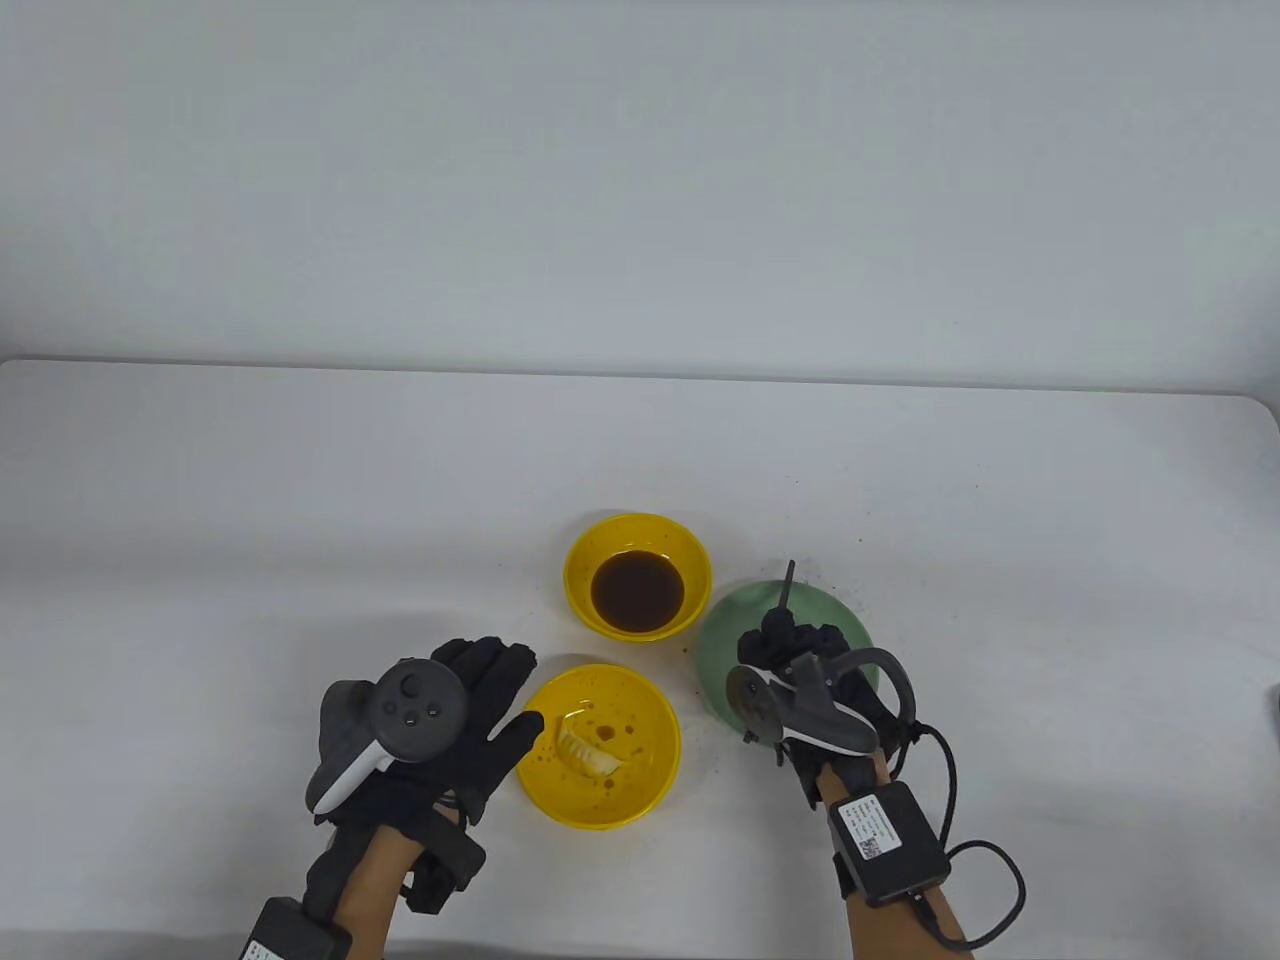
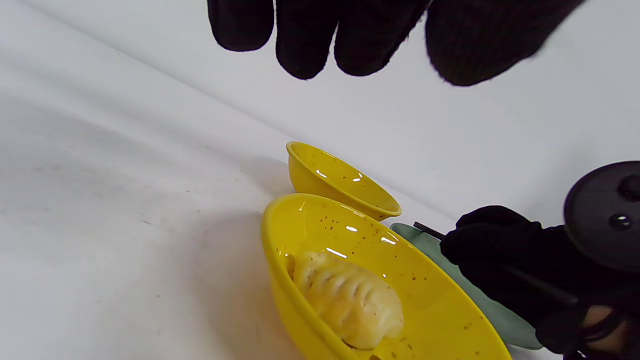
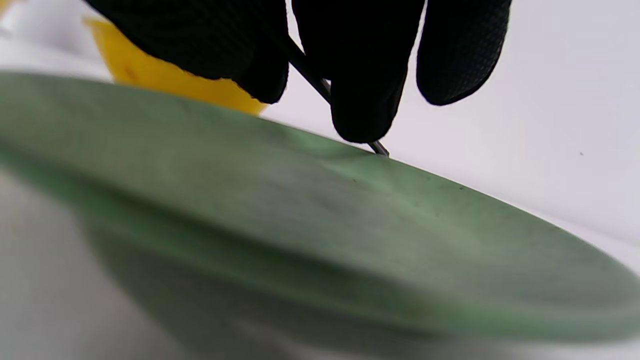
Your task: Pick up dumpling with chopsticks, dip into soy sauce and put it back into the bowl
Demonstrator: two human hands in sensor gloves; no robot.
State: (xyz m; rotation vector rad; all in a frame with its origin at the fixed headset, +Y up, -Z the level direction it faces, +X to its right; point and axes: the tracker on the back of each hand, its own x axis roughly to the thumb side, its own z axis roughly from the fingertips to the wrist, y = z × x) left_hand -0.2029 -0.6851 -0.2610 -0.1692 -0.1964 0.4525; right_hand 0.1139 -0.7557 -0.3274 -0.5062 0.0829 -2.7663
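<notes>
A pale pleated dumpling (image 1: 585,750) (image 2: 347,300) lies in the near yellow bowl (image 1: 655,775) (image 2: 280,260), which is spotted with sauce. Behind it stands a second yellow bowl (image 1: 690,560) (image 2: 340,180) filled with dark soy sauce (image 1: 637,590). My left hand (image 1: 495,685) hovers at the dumpling bowl's left side, fingers straight, thumb by the rim, holding nothing. My right hand (image 1: 790,640) (image 2: 500,255) is over a green plate (image 1: 730,625) (image 3: 350,225) and pinches dark chopsticks (image 1: 788,585) (image 3: 320,85). Their tips point away and touch the plate.
The green plate sits right of both bowls and nearly touches them. A black box with a cable (image 1: 890,825) is strapped to my right wrist. Small sauce specks dot the white table (image 1: 300,500) around the bowls. The table's far edge meets a white wall.
</notes>
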